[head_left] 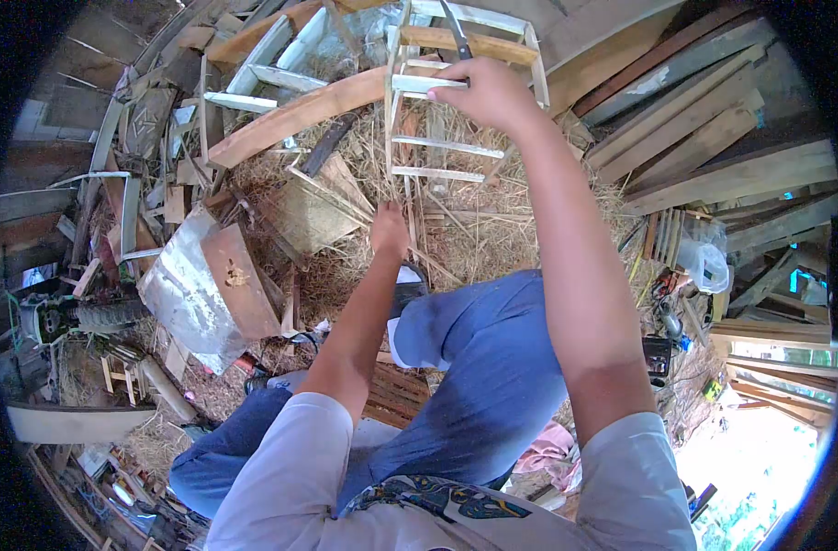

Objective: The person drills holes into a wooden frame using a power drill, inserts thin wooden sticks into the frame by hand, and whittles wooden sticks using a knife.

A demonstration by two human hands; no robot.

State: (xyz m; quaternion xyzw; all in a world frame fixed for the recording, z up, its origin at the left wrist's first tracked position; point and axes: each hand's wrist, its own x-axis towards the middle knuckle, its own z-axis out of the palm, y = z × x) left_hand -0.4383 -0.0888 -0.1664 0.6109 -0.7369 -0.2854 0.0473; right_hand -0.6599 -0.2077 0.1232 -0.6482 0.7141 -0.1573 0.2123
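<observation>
My right hand (492, 90) is closed around the handle of a knife (457, 29), whose blade points up and away from me. The same hand lies at a white-edged slat of a wooden frame (446, 146), which has several thin crosspieces. Lower and to the left, my left hand (389, 230) reaches down to the straw by the lower end of the frame's left rail. Its fingers are bent together around thin sticks or straw, too small to make out. A curved plank (300, 115) lies to the left of the frame.
Straw (492, 234) covers the ground around my feet. At the left are a pale sheet (194, 289) and a brown board (240, 280). Stacked planks (685, 133) stand at the right, above a white plastic bag (705, 266). A slatted wooden piece (396, 395) lies between my legs.
</observation>
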